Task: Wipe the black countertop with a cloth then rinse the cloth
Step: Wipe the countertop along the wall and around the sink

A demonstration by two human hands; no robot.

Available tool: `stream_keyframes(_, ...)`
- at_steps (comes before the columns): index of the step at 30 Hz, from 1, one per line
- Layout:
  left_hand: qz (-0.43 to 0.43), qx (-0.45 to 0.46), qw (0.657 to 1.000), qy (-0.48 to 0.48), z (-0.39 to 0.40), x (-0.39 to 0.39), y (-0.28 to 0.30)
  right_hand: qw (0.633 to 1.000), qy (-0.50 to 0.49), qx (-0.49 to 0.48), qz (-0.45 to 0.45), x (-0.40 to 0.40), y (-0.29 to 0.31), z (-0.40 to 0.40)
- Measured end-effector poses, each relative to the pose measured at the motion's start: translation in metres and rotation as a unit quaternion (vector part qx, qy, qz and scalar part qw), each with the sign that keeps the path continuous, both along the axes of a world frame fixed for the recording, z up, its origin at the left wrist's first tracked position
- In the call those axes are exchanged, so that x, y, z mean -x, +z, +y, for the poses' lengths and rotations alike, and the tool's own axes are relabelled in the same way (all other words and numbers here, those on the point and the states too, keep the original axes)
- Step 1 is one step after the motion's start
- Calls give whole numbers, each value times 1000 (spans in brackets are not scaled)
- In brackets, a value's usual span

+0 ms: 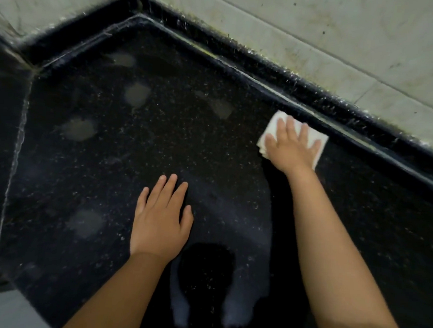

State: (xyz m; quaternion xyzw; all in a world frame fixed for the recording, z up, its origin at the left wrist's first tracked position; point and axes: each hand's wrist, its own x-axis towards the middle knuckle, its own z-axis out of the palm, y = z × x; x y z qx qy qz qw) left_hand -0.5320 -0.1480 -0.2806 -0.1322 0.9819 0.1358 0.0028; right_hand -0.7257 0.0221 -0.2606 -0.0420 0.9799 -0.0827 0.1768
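Beyond the hands, a grimy pale tiled wall (309, 34) meets a raised black ledge (243, 53) in a corner. Light is dim. A grey floor patch (0, 310) shows lower left.

- One black speckled tabletop (211, 143), with one pale seam line (16, 150) running down its left part.
- One white folded cloth (271, 128), lying on the tabletop near the back edge.
- Two bare hands: the right hand (292, 148) flat on the cloth, the left hand (160, 221) flat on the tabletop.
- Five dull pale patches (137, 94) on the tabletop.
- One tiled wall (322, 30) behind.
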Motion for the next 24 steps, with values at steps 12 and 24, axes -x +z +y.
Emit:
stream_keyframes(12,-27,-3,1000,10,2,3,10,952,303,-1,47,-180,-15,43)
stream_keyframes(24,-51,1,999,-6,8,0,15,999,-47,6,3,-110,0,27)
